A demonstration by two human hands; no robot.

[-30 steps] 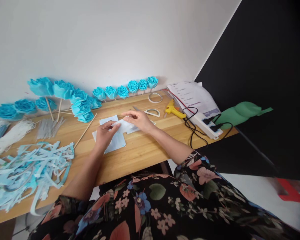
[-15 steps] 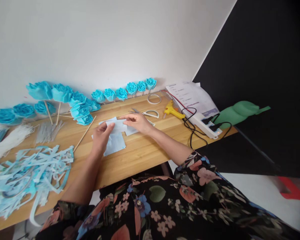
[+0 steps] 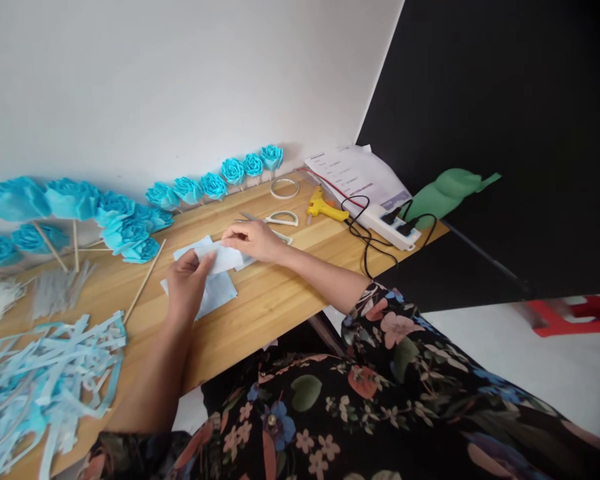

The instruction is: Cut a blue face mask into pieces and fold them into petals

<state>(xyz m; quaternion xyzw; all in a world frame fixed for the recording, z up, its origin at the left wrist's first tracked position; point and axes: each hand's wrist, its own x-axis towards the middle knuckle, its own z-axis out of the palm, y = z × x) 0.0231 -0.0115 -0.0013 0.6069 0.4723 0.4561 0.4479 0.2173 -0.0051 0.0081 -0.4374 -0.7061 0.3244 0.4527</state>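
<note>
Between both hands a pale blue sheet [image 3: 222,259], thin and fabric-like, is held just above the tabletop. My left hand [image 3: 187,283] pinches its left end with thumb on top. At the other end my right hand [image 3: 253,241] grips it between thumb and fingers; the fingertips are partly hidden. Beneath lie several light blue square pieces [image 3: 217,293], flat on the wooden table [image 3: 265,300]. Just behind my right hand rest scissors [image 3: 283,218] with white handles, partly covered by the hand.
Blue artificial flowers [image 3: 213,185] line the wall. Cut strips [image 3: 55,380] heap at left, near a wooden stick [image 3: 145,280] and clear thin sticks [image 3: 60,287]. A tape roll [image 3: 284,188], yellow glue gun [image 3: 325,205], papers [image 3: 360,175] and a corded power strip [image 3: 393,230] sit right.
The view has swung to the right, so things appear further left. The held sheet is now tilted and more of its face shows; both hands keep their grip.
</note>
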